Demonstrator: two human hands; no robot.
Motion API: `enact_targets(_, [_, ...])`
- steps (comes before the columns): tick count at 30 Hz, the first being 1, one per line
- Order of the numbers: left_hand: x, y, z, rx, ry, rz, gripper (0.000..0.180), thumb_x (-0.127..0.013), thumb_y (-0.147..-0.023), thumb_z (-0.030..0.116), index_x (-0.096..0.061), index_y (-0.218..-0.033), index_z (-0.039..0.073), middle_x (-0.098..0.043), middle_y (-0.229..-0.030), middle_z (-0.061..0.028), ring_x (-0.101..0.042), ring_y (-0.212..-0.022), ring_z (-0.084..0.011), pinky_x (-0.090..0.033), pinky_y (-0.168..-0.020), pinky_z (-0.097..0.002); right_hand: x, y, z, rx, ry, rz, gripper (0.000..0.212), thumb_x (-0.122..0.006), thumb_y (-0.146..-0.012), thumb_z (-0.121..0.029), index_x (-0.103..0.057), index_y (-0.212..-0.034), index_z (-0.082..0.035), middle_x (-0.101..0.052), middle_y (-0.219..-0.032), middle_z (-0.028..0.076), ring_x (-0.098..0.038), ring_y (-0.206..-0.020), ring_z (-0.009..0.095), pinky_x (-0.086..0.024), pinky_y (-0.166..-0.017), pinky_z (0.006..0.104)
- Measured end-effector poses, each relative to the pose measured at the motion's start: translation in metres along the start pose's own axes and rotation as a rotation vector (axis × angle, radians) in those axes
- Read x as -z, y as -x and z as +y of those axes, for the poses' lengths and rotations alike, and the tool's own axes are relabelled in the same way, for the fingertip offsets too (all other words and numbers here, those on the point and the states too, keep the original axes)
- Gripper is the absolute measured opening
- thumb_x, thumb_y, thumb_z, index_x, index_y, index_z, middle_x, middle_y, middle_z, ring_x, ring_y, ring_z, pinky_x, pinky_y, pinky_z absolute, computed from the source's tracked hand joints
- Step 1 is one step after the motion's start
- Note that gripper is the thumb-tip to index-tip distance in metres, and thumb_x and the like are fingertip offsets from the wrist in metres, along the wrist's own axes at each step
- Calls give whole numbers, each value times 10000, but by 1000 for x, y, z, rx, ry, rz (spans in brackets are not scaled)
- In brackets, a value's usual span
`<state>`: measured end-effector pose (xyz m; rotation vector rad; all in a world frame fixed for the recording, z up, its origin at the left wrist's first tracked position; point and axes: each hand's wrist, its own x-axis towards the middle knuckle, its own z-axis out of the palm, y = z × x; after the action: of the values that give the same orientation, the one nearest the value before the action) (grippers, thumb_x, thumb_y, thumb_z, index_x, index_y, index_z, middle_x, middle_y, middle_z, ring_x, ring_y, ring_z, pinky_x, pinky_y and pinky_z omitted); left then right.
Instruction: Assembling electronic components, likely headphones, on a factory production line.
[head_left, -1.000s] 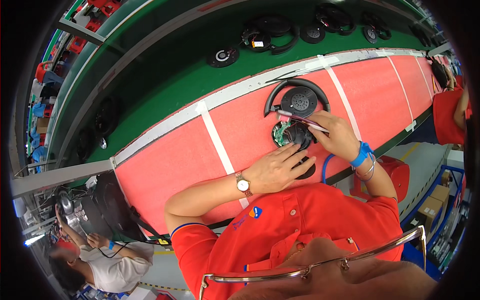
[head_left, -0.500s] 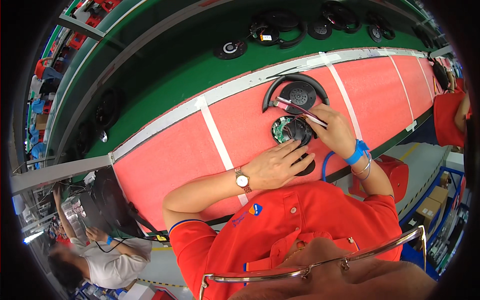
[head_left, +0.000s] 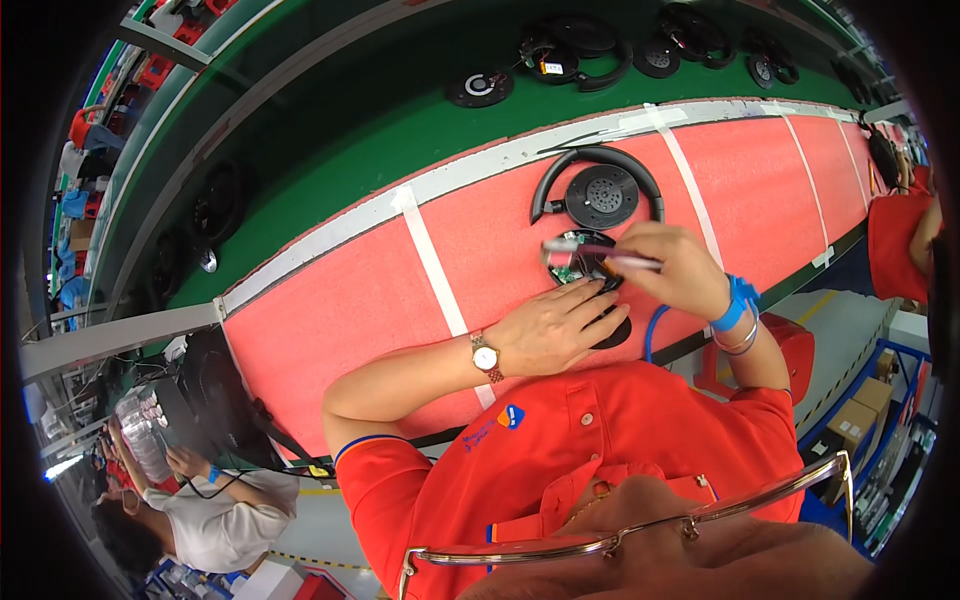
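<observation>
On the pink mat, a black headphone (head_left: 605, 197) lies with its headband arching away from me. Just below it sits an opened ear cup (head_left: 597, 268), a green circuit board and thin wires showing inside. My left hand (head_left: 550, 333) lies spread, fingertips on the near rim of this cup. A round black piece (head_left: 613, 332) is partly hidden beside its fingers. My right hand (head_left: 680, 268) is closed around the dark red handle of a small brush (head_left: 625, 257). The brush's pale head is smeared by motion over the cup's far left part.
Beyond the pink mat (head_left: 340, 290), a green belt (head_left: 390, 140) carries several headphones (head_left: 575, 50) and a round speaker part (head_left: 480, 87). A co-worker (head_left: 215, 520) sits at the left, near a black bag-like object (head_left: 235, 400). Another person's red sleeve (head_left: 895, 240) shows at the right.
My right hand has brought the brush nearer, from beside the headphone down over the opened cup. My left hand stays put. Things on the green belt have shifted right.
</observation>
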<state>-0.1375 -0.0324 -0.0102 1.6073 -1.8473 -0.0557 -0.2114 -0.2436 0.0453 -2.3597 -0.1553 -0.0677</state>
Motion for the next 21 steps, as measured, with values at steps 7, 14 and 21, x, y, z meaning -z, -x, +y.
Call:
enact_targets(7, [1, 0, -1, 10, 6, -9, 480, -642, -758, 90, -561, -1225, 17, -585, -1204, -181, -583, -1137, -332, -481, -990, -414, -5, 3, -5, -244, -321, 30, 223, -603, -906, -101, -636, -1092, 18, -604, -758, 130, -607, -653, 239, -472, -634, 328])
enact_targets(14, [-1, 0, -1, 15, 15, 1, 490, -640, -761, 94, -555, -1237, 15, -580, -1220, -175, -571, -1157, -327, -472, -1004, -415, -6, 29, -1, -68, 325, 108, 360, -597, -841, -21, -627, -1198, -56, -580, -844, 108, -609, -670, 288, -491, -580, 359])
enact_targets(21, [-1, 0, -1, 14, 5, -4, 497, -647, -751, 89, -558, -1234, 13, -581, -1215, -174, -570, -1156, -326, -468, -1009, -411, -13, 46, -15, 7, 356, 7, 423, -615, -793, 9, -640, -1205, -86, -564, -821, 104, -603, -659, 270, -496, -562, 365])
